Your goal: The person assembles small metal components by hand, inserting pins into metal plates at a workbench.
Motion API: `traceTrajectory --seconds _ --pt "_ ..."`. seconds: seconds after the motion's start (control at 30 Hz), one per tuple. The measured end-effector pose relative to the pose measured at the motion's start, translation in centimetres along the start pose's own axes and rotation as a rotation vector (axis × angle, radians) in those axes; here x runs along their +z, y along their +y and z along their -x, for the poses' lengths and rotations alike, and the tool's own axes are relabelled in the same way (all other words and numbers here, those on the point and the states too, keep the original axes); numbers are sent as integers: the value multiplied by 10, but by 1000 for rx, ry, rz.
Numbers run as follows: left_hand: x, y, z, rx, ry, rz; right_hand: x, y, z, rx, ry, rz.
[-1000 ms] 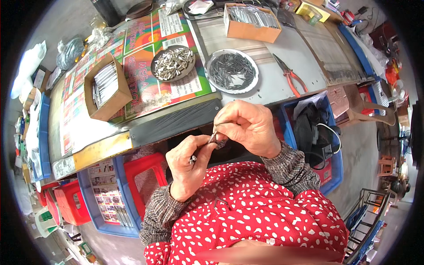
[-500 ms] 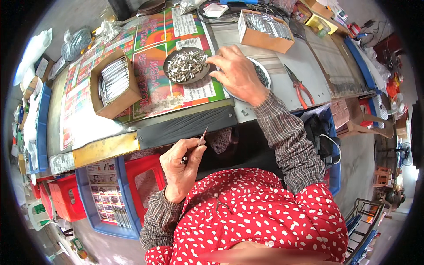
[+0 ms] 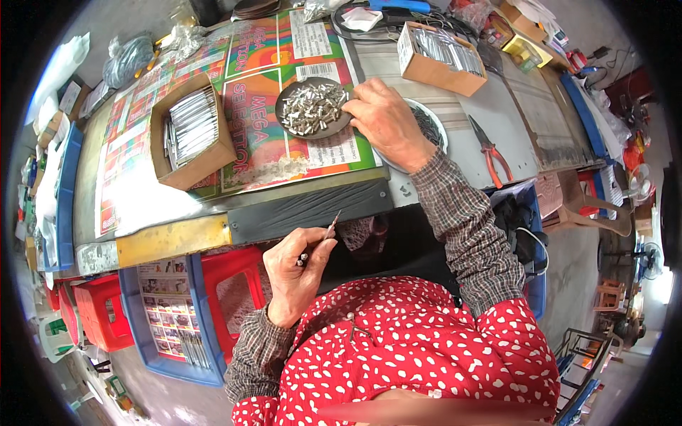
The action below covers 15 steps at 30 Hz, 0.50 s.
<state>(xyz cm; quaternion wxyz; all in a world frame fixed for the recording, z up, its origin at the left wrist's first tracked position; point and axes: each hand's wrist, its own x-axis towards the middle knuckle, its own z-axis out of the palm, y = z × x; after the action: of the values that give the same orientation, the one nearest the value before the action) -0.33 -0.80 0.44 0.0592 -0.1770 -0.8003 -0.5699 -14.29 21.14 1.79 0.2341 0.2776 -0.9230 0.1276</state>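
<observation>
My left hand (image 3: 297, 273) is closed in front of the table edge, gripping a slim pointed metal tool (image 3: 332, 226) with its tip upward. Small rods with shiny round ends (image 3: 302, 260) poke out between its fingers. Over the table my right hand (image 3: 389, 122) has thumb and forefinger pinched at the right rim of a dark round dish (image 3: 285, 126). Whatever lies between those fingertips is too small to tell. Small silvery metal caps (image 3: 312, 108) fill the dish. Partly hidden behind my right hand is a white bowl (image 3: 445, 135) of dark small pieces.
Left on the table stands a cardboard box (image 3: 206, 165) of flat silvery pieces; another such box (image 3: 446, 79) is at the back. Red-handled pliers (image 3: 491, 153) lie at right. Below the table are a blue crate (image 3: 170, 373) and red stools (image 3: 99, 312).
My right hand's thumb and fingers have drawn together at the dish rim. My left hand keeps its hold on the pointed tool. The whole view has shifted slightly.
</observation>
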Motion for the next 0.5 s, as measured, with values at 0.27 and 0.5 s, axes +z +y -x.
traceTrajectory --seconds 0.27,0.5 --pt "-4 7 -4 -47 -32 2 -4 8 -14 -167 -47 19" --pt "-3 10 -2 -80 -28 34 -17 4 -9 -181 -62 -47"
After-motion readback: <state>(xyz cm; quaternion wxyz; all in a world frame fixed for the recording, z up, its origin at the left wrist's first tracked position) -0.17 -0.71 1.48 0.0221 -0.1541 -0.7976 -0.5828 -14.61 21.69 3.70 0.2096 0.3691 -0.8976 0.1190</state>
